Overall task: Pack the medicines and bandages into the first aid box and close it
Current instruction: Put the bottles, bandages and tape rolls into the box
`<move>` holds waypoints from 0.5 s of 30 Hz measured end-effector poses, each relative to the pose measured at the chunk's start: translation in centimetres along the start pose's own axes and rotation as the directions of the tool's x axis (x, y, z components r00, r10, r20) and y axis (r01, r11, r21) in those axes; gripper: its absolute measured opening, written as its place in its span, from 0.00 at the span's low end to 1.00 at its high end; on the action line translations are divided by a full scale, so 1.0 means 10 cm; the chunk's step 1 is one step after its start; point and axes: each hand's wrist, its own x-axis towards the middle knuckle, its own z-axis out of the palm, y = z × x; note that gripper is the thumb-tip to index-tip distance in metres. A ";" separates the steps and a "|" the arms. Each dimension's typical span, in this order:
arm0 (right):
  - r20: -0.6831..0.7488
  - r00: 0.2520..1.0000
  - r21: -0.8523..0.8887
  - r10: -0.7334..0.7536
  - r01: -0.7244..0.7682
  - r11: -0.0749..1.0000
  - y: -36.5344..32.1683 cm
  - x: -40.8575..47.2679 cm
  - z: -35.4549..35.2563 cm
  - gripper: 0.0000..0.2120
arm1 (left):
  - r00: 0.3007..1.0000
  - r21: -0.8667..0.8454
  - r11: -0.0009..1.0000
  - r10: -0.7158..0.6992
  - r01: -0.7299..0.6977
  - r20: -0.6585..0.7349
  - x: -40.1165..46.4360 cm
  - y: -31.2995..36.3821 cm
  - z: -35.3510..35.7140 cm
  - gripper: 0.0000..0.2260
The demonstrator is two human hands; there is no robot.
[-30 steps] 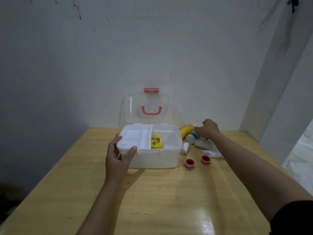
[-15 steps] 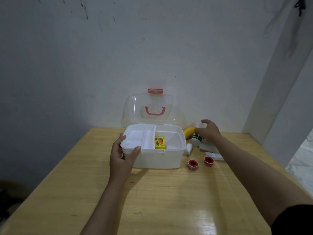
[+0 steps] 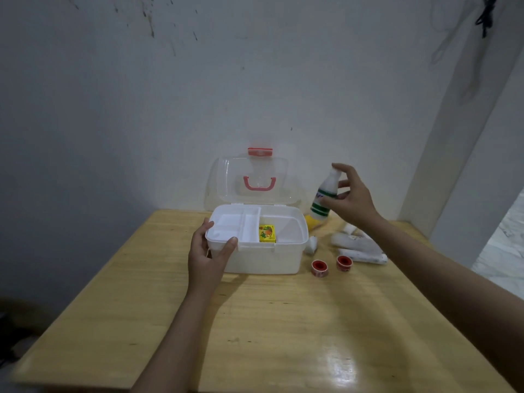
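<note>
The white first aid box stands open on the wooden table, its clear lid with a pink handle upright behind it. A small yellow carton lies inside, beside a white divider tray. My left hand grips the box's left front corner. My right hand holds a white bottle with green bands in the air, to the right of the box and above the table. On the table to the right lie a yellow bottle, two red tape rolls, a small white roll and white bandage packets.
The table is pushed against a pale wall, with a wall corner and doorway at the right. Its left and right edges drop off to the floor.
My right hand has closed on the white bottle and lifted it off the table, tilting it upward. My left hand stays on the box corner.
</note>
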 end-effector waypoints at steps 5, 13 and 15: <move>0.157 0.987 0.143 -0.019 -0.004 0.990 -0.47 -0.26 0.08 0.35 | 1.000 -0.014 1.000 -0.010 0.010 -0.002 0.00 0.00 0.01 0.25; 0.347 0.937 -0.011 -0.029 0.035 0.999 -0.46 -0.42 0.56 0.33 | 1.000 -0.015 1.000 -0.011 0.011 0.015 0.02 -0.01 -0.02 0.25; 0.368 0.929 -0.036 -0.044 0.061 0.997 -0.46 -0.43 0.61 0.32 | 1.000 -0.008 1.000 -0.013 0.013 0.019 0.02 0.00 -0.03 0.25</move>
